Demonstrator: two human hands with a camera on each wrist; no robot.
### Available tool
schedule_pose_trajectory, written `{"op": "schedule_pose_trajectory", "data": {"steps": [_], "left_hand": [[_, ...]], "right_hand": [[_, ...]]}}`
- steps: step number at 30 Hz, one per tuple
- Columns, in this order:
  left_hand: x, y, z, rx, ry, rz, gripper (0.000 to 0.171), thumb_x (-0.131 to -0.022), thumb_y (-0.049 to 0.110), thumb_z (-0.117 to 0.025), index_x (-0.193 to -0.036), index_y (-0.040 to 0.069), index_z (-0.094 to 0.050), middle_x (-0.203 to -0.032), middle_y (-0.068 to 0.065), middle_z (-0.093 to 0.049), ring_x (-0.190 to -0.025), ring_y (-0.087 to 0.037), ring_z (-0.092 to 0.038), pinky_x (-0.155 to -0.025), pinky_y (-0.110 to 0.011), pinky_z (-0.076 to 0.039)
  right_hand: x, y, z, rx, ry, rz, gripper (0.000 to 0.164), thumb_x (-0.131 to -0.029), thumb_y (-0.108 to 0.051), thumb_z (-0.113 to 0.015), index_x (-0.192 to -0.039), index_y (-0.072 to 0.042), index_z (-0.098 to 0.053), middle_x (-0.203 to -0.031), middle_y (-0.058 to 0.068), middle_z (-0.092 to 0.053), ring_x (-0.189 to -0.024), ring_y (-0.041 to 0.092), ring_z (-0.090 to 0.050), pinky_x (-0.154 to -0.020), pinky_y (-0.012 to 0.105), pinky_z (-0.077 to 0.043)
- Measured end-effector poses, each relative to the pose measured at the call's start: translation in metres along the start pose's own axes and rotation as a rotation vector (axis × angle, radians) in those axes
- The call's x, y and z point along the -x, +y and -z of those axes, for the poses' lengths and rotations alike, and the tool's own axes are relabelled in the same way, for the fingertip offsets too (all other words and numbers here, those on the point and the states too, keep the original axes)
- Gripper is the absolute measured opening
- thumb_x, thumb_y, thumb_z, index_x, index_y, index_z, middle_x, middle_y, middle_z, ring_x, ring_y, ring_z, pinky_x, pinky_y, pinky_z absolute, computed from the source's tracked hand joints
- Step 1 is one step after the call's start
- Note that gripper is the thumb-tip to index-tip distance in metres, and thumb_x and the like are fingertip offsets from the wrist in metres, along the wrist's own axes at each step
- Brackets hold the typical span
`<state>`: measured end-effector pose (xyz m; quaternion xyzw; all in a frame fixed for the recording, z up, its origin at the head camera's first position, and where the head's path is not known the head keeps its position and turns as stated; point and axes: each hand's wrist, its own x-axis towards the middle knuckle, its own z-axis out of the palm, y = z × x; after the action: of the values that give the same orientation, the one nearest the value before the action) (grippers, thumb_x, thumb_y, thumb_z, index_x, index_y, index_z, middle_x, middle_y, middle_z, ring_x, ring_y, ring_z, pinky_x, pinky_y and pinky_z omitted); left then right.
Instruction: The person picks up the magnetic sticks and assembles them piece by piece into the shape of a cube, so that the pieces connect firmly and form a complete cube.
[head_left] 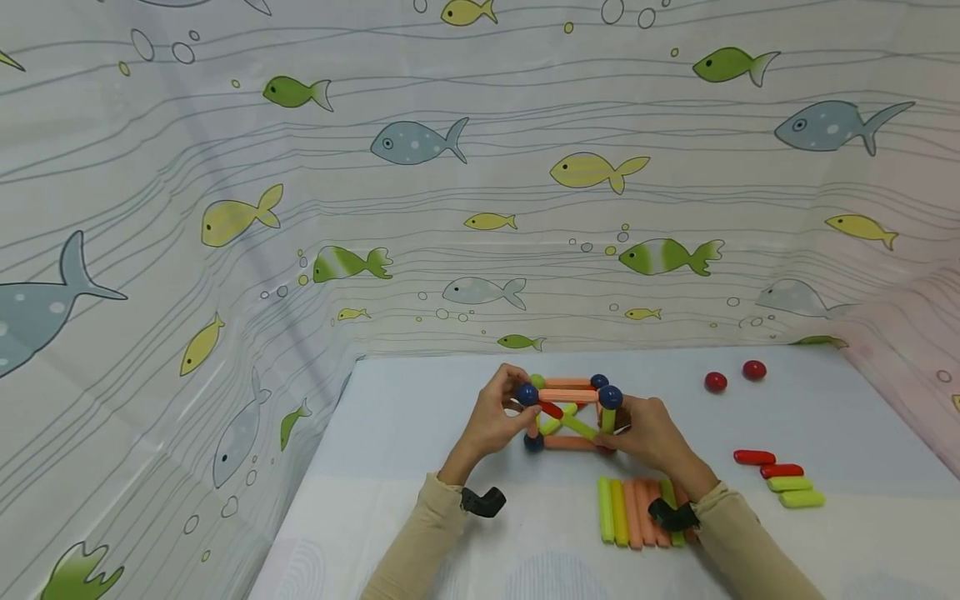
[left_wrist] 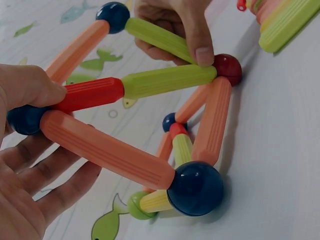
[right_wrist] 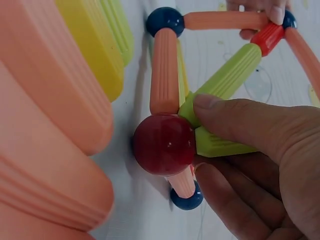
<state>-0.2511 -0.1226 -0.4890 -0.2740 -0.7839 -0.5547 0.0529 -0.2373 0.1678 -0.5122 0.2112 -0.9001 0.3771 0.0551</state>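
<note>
A box-like frame of magnetic building sticks and balls stands on the table, with orange sticks along its edges and blue balls at several corners. Across its near face runs a diagonal made of a short red stick and a green stick end to end. My left hand pinches the red stick beside the upper left blue ball, thumb on top, lower fingers spread. At the lower right corner, my right hand pinches the green stick's end against a dark red ball.
A row of green, yellow and orange sticks lies in front, partly under my right wrist. Farther right are short red sticks and short green sticks. Two red balls sit at the back right. A fish-print curtain surrounds the table.
</note>
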Motion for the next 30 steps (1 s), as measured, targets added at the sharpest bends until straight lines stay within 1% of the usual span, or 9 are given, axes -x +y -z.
{"op": "schedule_pose_trajectory", "data": {"steps": [4,8,12,16,19,21,24,28,30], "left_hand": [[0.000,0.000,0.000,-0.013,0.010,0.005,0.044,-0.093,0.003,-0.078,-0.129,0.003,-0.052,-0.115,-0.015,-0.072,-0.099,-0.012,-0.071,-0.082,-0.026,-0.061],[0.001,0.001,0.003,-0.068,-0.024,0.034,0.054,-0.091,0.004,-0.079,-0.136,0.002,-0.049,-0.112,-0.014,-0.075,-0.101,-0.020,-0.071,-0.089,-0.037,-0.062],[0.005,-0.001,0.009,-0.172,-0.137,0.154,0.063,-0.089,0.013,-0.084,-0.139,0.005,-0.047,-0.116,-0.014,-0.072,-0.108,-0.030,-0.068,-0.092,-0.047,-0.059],[0.012,-0.007,0.011,-0.321,-0.286,0.314,0.057,-0.087,0.027,-0.088,-0.128,0.011,-0.051,-0.108,-0.010,-0.069,-0.096,-0.022,-0.066,-0.081,-0.035,-0.054],[0.015,-0.013,0.006,-0.409,-0.347,0.331,0.047,-0.087,0.029,-0.089,-0.116,0.012,-0.056,-0.092,-0.004,-0.068,-0.078,-0.012,-0.061,-0.068,-0.025,-0.050],[0.016,-0.015,0.003,-0.437,-0.342,0.312,0.038,-0.088,0.026,-0.088,-0.110,0.013,-0.059,-0.084,-0.001,-0.066,-0.071,-0.008,-0.058,-0.063,-0.023,-0.048],[0.016,-0.018,0.000,-0.464,-0.282,0.298,0.030,-0.089,0.022,-0.087,-0.104,0.014,-0.062,-0.081,0.002,-0.066,-0.070,-0.006,-0.057,-0.061,-0.022,-0.047],[0.015,-0.027,-0.001,-0.450,-0.144,0.330,0.025,-0.090,0.018,-0.085,-0.104,0.012,-0.066,-0.086,-0.002,-0.071,-0.071,-0.008,-0.061,-0.062,-0.025,-0.050],[0.014,-0.035,-0.002,-0.402,-0.056,0.353,0.023,-0.091,0.015,-0.084,-0.104,0.008,-0.067,-0.087,-0.006,-0.073,-0.068,-0.011,-0.065,-0.060,-0.026,-0.052]], "right_hand": [[0.000,0.001,0.001,-0.008,-0.013,0.006,0.031,-0.079,-0.018,-0.095,-0.098,-0.009,-0.072,-0.085,-0.001,-0.078,-0.079,0.013,-0.074,-0.070,0.028,-0.062],[-0.001,0.002,0.003,-0.004,-0.056,0.004,0.032,-0.078,-0.018,-0.096,-0.097,-0.010,-0.071,-0.089,0.003,-0.079,-0.083,0.019,-0.075,-0.074,0.035,-0.064],[-0.001,0.005,0.005,0.044,-0.127,-0.022,0.035,-0.076,-0.022,-0.098,-0.099,-0.011,-0.073,-0.090,-0.001,-0.077,-0.086,0.019,-0.072,-0.081,0.042,-0.063],[0.000,0.008,0.005,0.062,-0.185,-0.067,0.036,-0.075,-0.025,-0.099,-0.099,-0.014,-0.074,-0.090,-0.006,-0.074,-0.087,0.015,-0.067,-0.088,0.046,-0.059],[0.000,0.008,0.004,0.042,-0.205,-0.081,0.037,-0.074,-0.023,-0.099,-0.100,-0.015,-0.074,-0.091,-0.007,-0.074,-0.088,0.014,-0.067,-0.090,0.047,-0.059],[0.001,0.007,0.002,0.022,-0.211,-0.093,0.037,-0.074,-0.020,-0.099,-0.100,-0.015,-0.073,-0.091,-0.007,-0.074,-0.088,0.013,-0.067,-0.090,0.047,-0.060],[0.002,0.002,-0.001,0.001,-0.216,-0.086,0.035,-0.075,-0.016,-0.098,-0.099,-0.015,-0.072,-0.091,-0.007,-0.073,-0.088,0.013,-0.068,-0.089,0.045,-0.061],[0.005,-0.011,-0.007,0.027,-0.195,-0.048,0.035,-0.076,-0.015,-0.097,-0.098,-0.015,-0.070,-0.090,-0.007,-0.073,-0.085,0.010,-0.068,-0.083,0.037,-0.063],[0.006,-0.018,-0.011,0.037,-0.183,-0.020,0.035,-0.077,-0.015,-0.097,-0.099,-0.013,-0.070,-0.089,-0.006,-0.072,-0.083,0.010,-0.068,-0.079,0.034,-0.062]]}}
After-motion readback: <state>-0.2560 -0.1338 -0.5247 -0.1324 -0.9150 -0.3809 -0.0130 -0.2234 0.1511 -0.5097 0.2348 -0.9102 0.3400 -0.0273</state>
